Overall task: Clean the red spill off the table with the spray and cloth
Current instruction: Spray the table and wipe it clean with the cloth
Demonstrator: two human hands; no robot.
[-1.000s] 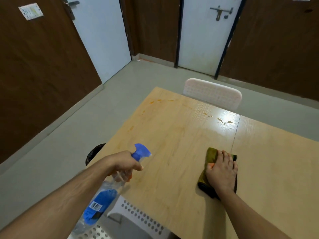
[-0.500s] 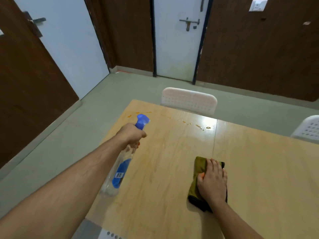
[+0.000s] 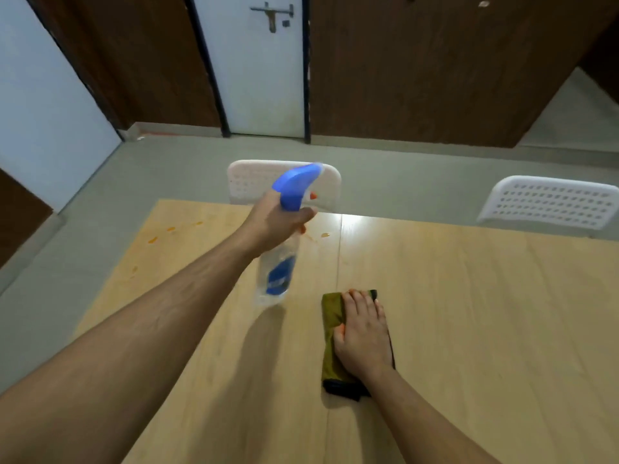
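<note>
My left hand grips the neck of a clear spray bottle with a blue trigger head, held above the light wooden table, nozzle facing the far edge. Orange-red spill drops lie near the table's far left corner, and a small drop sits by the far edge just past the bottle. My right hand rests flat on a folded olive-green cloth lying on the table, fingers straight.
A white perforated chair stands behind the far edge, partly hidden by the bottle. A second white chair stands at the far right. Brown walls and pale doors lie beyond the grey floor.
My left hand has carried the spray bottle forward and to the right, out over the table toward the far edge. My right hand has stayed on the cloth. My head has turned right.
</note>
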